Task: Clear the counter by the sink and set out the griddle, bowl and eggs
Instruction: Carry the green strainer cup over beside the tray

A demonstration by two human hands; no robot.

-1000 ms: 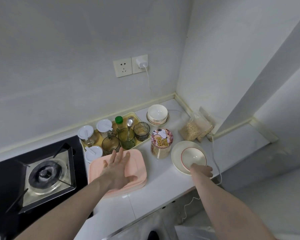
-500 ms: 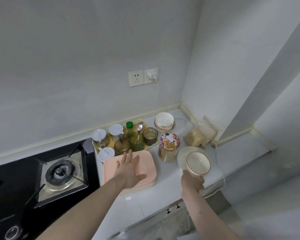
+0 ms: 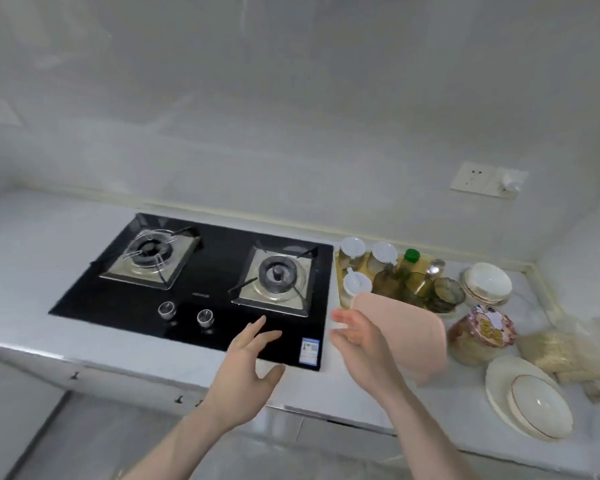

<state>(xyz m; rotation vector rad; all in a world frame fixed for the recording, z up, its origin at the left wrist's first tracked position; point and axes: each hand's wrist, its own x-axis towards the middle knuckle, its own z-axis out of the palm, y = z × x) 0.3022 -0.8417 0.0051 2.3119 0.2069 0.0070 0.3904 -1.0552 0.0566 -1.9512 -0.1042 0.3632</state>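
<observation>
Head view, looking down on the kitchen tabletop (image 3: 174,358), with the black gas hob (image 3: 201,282) as landmark. Both hands have left what they touched a second ago. The left hand (image 3: 246,372), then flat on the pink board (image 3: 400,336), now hangs over the hob's front right corner, fingers (image 3: 257,327) spread and holding nothing. The right hand (image 3: 364,344), then at the rim of the bowl (image 3: 537,405), now hangs just right of the hob in front of the pink board, fingers loosely open and likewise empty. The view has swung left, so the hob fills the middle of the frame.

The bowl sits inside a plate (image 3: 496,382) well to the right of the hob, near the front edge, and appears set down apart from either hand. Between it and the hob lie the pink board, a cartoon-lidded jar (image 3: 478,337) and, further back, a yellow tray (image 3: 342,296) of glasses and condiment pots. A stack of small bowls (image 3: 487,284) stands right of the tray, and a bag of grain (image 3: 551,351) lies right of the jar.

No griddle, eggs or sink is in view. By judgement, the bowl is not being carried off yet, and the turn leftward suggests a search for the next item; setting-out remains at an early stage.
</observation>
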